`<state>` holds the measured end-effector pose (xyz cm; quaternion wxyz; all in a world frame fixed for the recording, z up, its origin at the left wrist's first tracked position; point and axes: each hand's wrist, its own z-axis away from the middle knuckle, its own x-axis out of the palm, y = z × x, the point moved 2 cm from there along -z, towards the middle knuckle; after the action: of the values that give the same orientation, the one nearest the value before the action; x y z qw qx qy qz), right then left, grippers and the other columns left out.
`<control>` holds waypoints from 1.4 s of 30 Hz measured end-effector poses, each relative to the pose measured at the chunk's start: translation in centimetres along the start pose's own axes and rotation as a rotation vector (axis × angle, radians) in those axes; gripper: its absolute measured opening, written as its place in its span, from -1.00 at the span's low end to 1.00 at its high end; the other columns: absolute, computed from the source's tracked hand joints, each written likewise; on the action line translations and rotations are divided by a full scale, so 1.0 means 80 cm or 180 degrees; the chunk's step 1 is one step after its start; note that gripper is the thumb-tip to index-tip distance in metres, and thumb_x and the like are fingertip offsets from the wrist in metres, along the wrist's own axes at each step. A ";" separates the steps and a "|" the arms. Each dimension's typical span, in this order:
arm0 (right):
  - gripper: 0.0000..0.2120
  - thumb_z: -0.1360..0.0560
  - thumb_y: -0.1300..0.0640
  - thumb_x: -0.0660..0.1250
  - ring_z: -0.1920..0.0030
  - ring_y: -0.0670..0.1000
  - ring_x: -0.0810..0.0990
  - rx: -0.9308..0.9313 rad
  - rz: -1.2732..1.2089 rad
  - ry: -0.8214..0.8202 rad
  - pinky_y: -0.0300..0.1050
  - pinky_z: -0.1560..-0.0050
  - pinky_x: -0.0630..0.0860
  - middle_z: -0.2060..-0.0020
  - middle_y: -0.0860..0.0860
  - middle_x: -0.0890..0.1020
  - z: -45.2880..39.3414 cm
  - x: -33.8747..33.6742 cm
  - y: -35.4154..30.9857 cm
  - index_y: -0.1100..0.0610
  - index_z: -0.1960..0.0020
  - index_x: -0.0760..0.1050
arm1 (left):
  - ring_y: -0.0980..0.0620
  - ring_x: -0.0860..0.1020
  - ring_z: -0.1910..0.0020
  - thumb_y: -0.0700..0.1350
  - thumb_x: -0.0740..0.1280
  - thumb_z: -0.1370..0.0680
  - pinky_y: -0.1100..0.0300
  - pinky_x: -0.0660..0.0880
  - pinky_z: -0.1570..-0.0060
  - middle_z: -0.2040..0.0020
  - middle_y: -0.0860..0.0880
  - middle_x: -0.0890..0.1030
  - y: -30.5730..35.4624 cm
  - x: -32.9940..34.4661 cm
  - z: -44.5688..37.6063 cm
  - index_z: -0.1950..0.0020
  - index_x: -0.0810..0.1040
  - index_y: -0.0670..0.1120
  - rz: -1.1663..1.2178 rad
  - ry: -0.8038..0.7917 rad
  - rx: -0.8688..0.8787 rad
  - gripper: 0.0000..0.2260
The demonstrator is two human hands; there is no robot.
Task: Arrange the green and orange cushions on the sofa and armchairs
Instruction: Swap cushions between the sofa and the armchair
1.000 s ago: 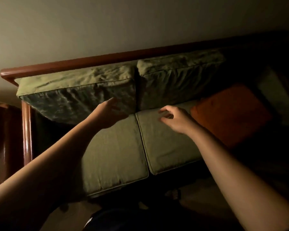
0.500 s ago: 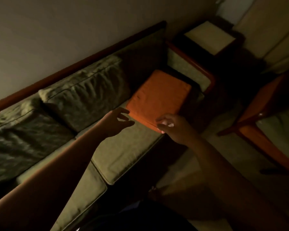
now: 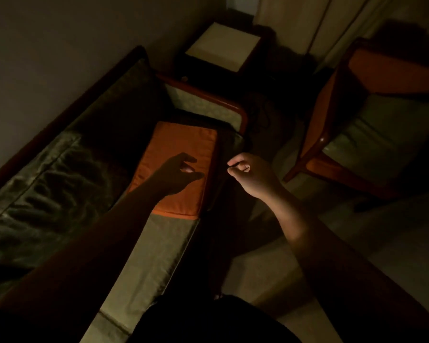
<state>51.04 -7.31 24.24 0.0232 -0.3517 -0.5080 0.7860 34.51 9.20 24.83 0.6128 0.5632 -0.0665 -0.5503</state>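
An orange cushion [image 3: 181,147] lies flat on the right end of the sofa's green seat [image 3: 154,251]. My left hand [image 3: 177,172] hovers just over it, fingers curled apart, holding nothing. My right hand [image 3: 250,173] hangs past the sofa's front edge, above the floor, fingers curled in loosely and empty. Green back cushions [image 3: 55,179] lean along the sofa's back at the left, in deep shadow. An armchair [image 3: 372,134] at the right has a green seat and an orange back cushion [image 3: 394,70].
The sofa's wooden armrest [image 3: 208,100] closes its right end. A small side table [image 3: 223,47] with a pale top stands in the corner beyond it. Pale floor [image 3: 270,268] lies between sofa and armchair. Curtains [image 3: 307,21] hang at the back right.
My view has swung right along the sofa to its end. Both hands left the green cushions and moved toward the orange cushion; the left is now over it.
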 end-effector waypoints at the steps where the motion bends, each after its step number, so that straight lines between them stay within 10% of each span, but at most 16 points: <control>1: -0.86 -0.52 -0.04 0.42 0.12 -0.08 0.67 0.0019 -0.0041 0.0103 -0.14 0.16 0.57 0.13 -0.08 0.66 -0.014 -0.013 0.007 -0.05 -0.06 0.61 | -0.01 0.61 0.08 -0.07 0.54 -0.44 0.31 0.43 0.27 -0.04 -0.11 0.66 0.014 0.006 -0.023 -0.23 0.56 -0.10 -0.0037 -0.0033 0.0065 -0.60; 12: -0.89 -0.51 0.04 0.44 0.07 0.08 0.68 0.0890 -0.0841 0.1287 0.06 0.05 0.61 0.03 0.06 0.66 -0.101 -0.205 0.114 -0.11 -0.02 0.58 | -0.05 0.61 -0.03 -0.07 0.48 -0.49 0.17 0.55 0.09 -0.10 -0.12 0.63 0.200 0.120 -0.249 -0.27 0.53 -0.10 -0.0393 -0.1226 0.0475 -0.63; 21: -0.82 -0.57 0.20 0.41 0.17 -0.17 0.57 0.1291 -0.0764 0.1844 -0.48 0.39 0.41 0.16 -0.14 0.54 -0.134 -0.425 0.268 0.11 -0.16 0.53 | 0.11 0.58 0.08 -0.10 0.43 -0.54 0.32 0.48 0.30 -0.11 -0.05 0.60 0.399 0.313 -0.386 -0.36 0.48 -0.13 -0.0359 -0.1641 0.0756 -0.60; 34: -0.68 -0.57 0.09 0.41 0.00 -0.02 0.58 0.1886 -0.0799 0.2247 -0.16 0.04 0.47 -0.01 -0.01 0.56 -0.165 -0.689 0.441 0.12 -0.29 0.50 | 0.26 0.60 0.35 -0.26 0.43 -0.52 0.29 0.53 0.29 0.15 -0.02 0.58 0.610 0.538 -0.544 -0.18 0.45 -0.10 -0.0510 -0.2059 0.0800 -0.72; 42: -0.61 -0.52 -0.05 0.47 -0.11 0.04 0.59 0.2462 -0.1247 0.2506 -0.05 -0.07 0.52 -0.07 -0.03 0.60 -0.179 -0.764 0.540 0.07 -0.28 0.52 | -0.03 0.60 0.02 -0.14 0.44 -0.53 0.09 0.53 0.00 -0.01 -0.05 0.60 0.739 0.692 -0.658 -0.29 0.49 -0.12 -0.1502 -0.2570 0.1730 -0.65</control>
<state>119.08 -41.04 18.02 0.4817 -0.4828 -0.1928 0.7055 128.22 -14.01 21.33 0.2305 0.4448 -0.3084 -0.8087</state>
